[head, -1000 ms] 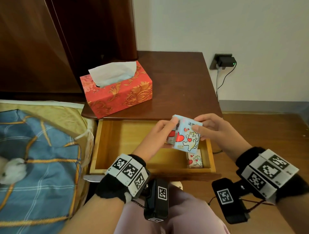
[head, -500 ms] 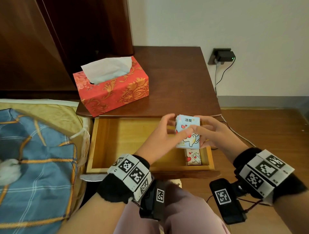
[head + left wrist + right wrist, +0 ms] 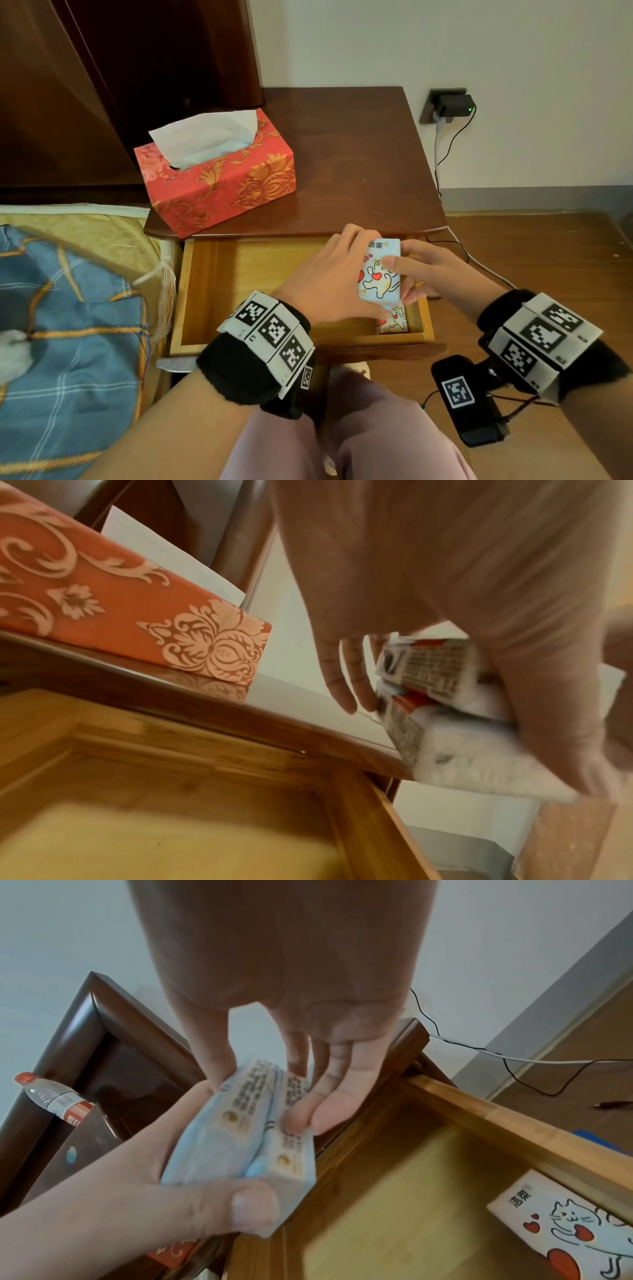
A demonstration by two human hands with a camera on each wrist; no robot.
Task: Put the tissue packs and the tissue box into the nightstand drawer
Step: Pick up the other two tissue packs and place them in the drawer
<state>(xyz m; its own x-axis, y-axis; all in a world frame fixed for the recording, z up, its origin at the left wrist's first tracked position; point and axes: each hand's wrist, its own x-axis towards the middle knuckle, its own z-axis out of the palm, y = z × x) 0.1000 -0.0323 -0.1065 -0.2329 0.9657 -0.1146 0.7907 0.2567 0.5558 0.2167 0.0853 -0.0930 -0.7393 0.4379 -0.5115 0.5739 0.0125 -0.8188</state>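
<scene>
Two light blue tissue packs point(image 3: 379, 274) with a cat and red hearts are held pressed together over the right side of the open wooden drawer point(image 3: 239, 274). My left hand point(image 3: 329, 284) grips the tissue packs point(image 3: 246, 1137) from the left, thumb on the near end. My right hand point(image 3: 431, 270) pinches them from the right with thumb and fingers point(image 3: 329, 1102). Another tissue pack point(image 3: 394, 320) lies flat in the drawer's front right corner. The red and gold tissue box point(image 3: 219, 178) stands on the nightstand top point(image 3: 359, 164), a tissue sticking out.
A bed with a blue checked blanket point(image 3: 68, 325) is on the left of the nightstand. A charger point(image 3: 452, 104) sits in the wall socket, and cables run down to the floor on the right. A water bottle point(image 3: 51, 1096) stands by the dark headboard.
Both hands have turned the tissue packs from a tilted lie to a straighter one and brought them lower over the drawer's right side.
</scene>
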